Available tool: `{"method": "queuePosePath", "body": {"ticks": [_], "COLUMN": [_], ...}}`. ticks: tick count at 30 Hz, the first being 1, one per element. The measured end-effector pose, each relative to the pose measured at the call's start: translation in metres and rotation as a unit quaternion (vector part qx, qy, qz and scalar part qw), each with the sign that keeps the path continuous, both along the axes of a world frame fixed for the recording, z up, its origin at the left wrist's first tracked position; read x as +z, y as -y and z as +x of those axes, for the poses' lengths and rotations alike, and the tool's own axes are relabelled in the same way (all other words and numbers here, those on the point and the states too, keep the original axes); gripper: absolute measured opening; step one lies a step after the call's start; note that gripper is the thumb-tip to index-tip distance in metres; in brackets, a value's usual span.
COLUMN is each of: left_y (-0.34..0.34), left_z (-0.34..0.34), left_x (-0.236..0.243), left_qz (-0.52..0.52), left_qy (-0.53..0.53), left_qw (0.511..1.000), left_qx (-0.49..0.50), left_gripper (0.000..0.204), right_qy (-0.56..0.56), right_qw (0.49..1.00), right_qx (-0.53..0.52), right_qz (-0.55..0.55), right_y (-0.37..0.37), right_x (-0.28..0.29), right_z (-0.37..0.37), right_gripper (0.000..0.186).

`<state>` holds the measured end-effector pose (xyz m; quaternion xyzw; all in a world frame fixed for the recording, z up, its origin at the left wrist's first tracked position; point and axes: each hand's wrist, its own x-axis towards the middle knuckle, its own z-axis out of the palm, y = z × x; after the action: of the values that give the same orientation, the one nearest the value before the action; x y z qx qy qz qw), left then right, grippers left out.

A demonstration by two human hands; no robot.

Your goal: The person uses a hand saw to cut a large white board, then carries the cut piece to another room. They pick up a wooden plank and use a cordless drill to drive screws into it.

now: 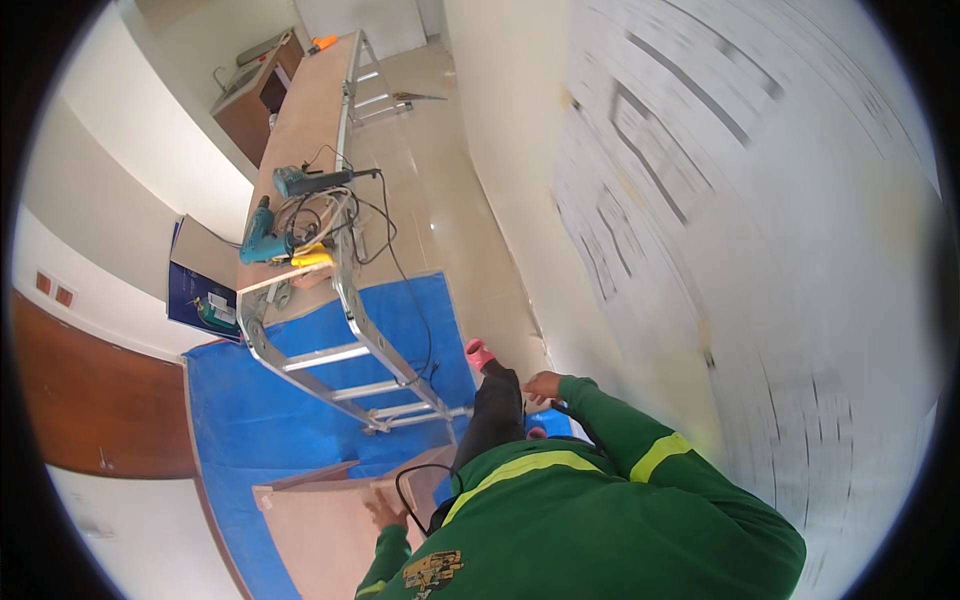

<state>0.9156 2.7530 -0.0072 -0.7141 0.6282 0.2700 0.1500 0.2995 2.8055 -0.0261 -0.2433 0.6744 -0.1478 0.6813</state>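
Note:
Down at the lower middle, my left hand, fingers spread, is over a pale plywood piece on the floor; whether it touches the board I cannot tell. A black cord or strap loops beside it. My right hand hangs loosely open by my dark-trousered leg, near a paper-covered wall. A pink shoe shows ahead. An aluminium folding scaffold holds a long board carrying teal power tools, coiled cables and a yellow object.
Blue sheeting covers the near floor; tiles run along the walkway. The right wall bears drawing sheets. At left are a wooden door, an open dark-blue case and, farther back, a sink counter.

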Motion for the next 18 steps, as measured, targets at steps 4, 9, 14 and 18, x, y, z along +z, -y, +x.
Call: {"method": "queuePosePath", "body": {"ticks": [4, 9, 14, 18], "left_y": [-0.008, 0.015, 0.129, 0.289], "left_z": [-0.005, 0.007, 0.04, -0.123], "left_x": [0.007, -0.006, 0.057, 0.368], "left_qz": [0.029, 0.031, -0.307, -0.571], "left_qy": [-0.003, -0.007, -0.155, -0.464], "left_qw": [0.998, 0.999, 0.902, 0.651], "left_qx": [0.058, -0.036, 0.26, 0.185], "left_gripper": [0.132, 0.128, 0.053, 0.041], "right_qy": [-0.034, -0.049, -0.081, -0.123], "right_qw": [0.998, 0.998, 0.995, 0.98], "right_qx": [0.037, 0.038, 0.004, 0.103], "right_qz": [-0.027, 0.007, 0.066, 0.121], "right_y": [0.13, 0.225, 0.299, 0.343], "right_x": [0.038, 0.033, 0.027, 0.032], "right_z": [-0.05, -0.139, -0.22, -0.255], "right_gripper": [0.067, 0.065, 0.06, 0.056]}}
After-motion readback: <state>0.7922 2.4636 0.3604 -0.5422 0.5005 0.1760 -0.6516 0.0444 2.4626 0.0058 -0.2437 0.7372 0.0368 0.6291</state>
